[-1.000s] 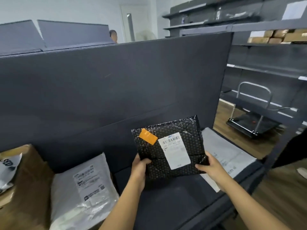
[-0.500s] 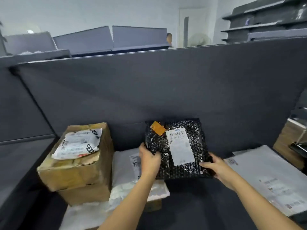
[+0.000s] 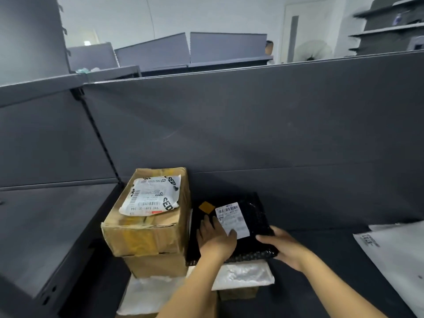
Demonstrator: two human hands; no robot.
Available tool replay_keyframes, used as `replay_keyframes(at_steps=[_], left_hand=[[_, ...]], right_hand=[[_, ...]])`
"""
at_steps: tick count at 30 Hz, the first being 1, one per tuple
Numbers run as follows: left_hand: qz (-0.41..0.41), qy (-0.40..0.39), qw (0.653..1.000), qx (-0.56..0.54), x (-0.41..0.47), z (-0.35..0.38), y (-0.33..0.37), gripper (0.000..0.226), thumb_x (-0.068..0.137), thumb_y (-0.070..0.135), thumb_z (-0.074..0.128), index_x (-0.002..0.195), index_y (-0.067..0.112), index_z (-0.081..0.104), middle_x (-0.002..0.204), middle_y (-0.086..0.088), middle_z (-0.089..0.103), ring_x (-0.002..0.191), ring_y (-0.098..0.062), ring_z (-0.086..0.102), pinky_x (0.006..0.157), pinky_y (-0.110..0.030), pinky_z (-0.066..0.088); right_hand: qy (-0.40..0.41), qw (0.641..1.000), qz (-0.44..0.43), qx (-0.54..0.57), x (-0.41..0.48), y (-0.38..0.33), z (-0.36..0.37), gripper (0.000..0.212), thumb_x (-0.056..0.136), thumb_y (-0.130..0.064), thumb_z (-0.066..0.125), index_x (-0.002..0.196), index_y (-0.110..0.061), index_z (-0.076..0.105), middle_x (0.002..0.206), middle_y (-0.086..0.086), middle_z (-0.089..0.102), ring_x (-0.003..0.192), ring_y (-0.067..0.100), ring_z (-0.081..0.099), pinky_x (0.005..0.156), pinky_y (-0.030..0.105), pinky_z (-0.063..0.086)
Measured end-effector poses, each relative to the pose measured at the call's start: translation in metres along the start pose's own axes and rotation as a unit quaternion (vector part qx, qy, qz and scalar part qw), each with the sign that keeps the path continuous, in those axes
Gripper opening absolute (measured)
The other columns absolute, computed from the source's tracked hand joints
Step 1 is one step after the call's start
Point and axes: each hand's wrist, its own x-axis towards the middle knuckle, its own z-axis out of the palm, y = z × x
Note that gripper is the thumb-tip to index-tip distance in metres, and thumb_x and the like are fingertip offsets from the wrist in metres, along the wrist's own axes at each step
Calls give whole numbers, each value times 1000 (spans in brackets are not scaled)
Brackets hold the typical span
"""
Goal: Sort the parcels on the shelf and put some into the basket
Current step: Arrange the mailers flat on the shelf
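The left hand (image 3: 215, 237) is laid flat, fingers straight, on the black bubble parcel (image 3: 254, 212), whose near right corner is gripped by the right hand (image 3: 284, 246). The parcel is shown label-up on a white poly parcel (image 3: 243, 274), just beside the stacked cardboard boxes (image 3: 146, 228) on the shelf (image 3: 332, 244). The sorting step is judged to be in hand. Release is called for next, then a pick for the basket, which is not in view.
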Motion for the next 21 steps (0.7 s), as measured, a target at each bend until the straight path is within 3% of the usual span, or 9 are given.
replay_keyframes(at_steps=[10, 14, 17, 19, 21], left_hand=[[-10, -14, 999, 32, 21, -2, -2, 71, 96, 50, 32, 152, 12, 10, 157, -11, 12, 145, -30, 12, 118, -41, 17], [-11, -17, 999, 38, 26, -7, 0, 69, 96, 49, 33, 150, 11, 15, 153, -11, 20, 141, -31, 20, 114, -42, 24], [-3, -18, 999, 51, 28, -10, 2, 68, 97, 48, 33, 150, 10, 15, 154, -13, 19, 140, -32, 20, 113, -43, 23], [1, -15, 998, 66, 29, -12, 3, 67, 97, 47, 33, 149, 9, 15, 154, -14, 19, 140, -34, 20, 112, -43, 23], [-1, -19, 997, 78, 30, -14, 6, 69, 97, 47, 33, 150, 9, 13, 155, -16, 18, 141, -34, 19, 113, -44, 23]], right_hand=[[23, 997, 49, -53, 16, -2, 6, 33, 85, -20, 71, 114, -20, 55, 106, -1, 70, 93, 12, 68, 68, 24, 55], [32, 993, 67, -91, 18, -7, 7, 58, 84, -28, 71, 134, -16, 44, 118, 3, 64, 104, 18, 64, 89, 34, 55], [100, 973, 51, -201, 19, -20, 8, 83, 86, -43, 65, 150, -21, 17, 152, 9, 31, 134, 27, 40, 107, 39, 40], [147, 951, 16, -273, 19, -32, 12, 82, 88, -46, 59, 151, -25, 11, 157, 7, 11, 142, 30, 24, 111, 43, 31], [155, 937, -22, -313, 19, -43, 17, 77, 90, -44, 56, 151, -29, 11, 157, 4, 9, 143, 31, 19, 113, 45, 29]])
